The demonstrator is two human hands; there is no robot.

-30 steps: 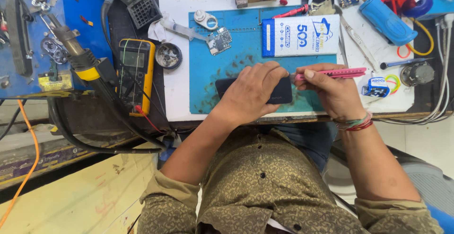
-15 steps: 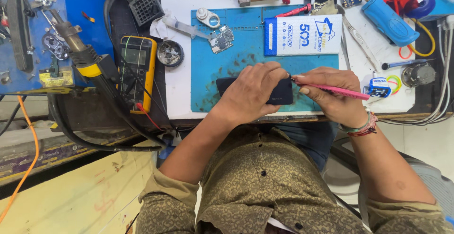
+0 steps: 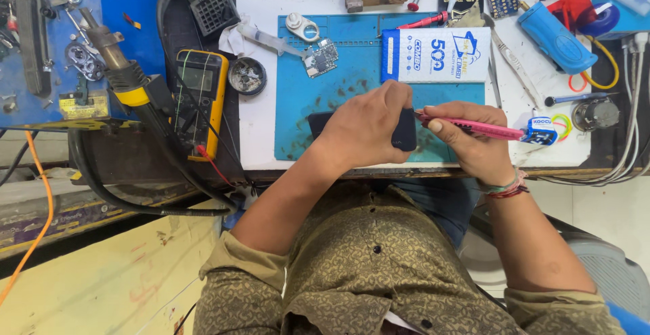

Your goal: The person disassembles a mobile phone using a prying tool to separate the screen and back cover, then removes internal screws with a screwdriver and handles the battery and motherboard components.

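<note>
Left hand (image 3: 369,132) grasps the dark phone (image 3: 404,130) flat on the blue work mat (image 3: 305,98), long axis left-right, while right hand (image 3: 470,142) grips a pink tool (image 3: 474,127), tip meeting its right edge.

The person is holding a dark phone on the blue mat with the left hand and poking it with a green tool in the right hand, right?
Not quite: the tool is pink, not green. The head view shows the left hand holding the dark phone on the blue mat, and the right hand pointing the pink tool's tip at the phone's edge.
</note>
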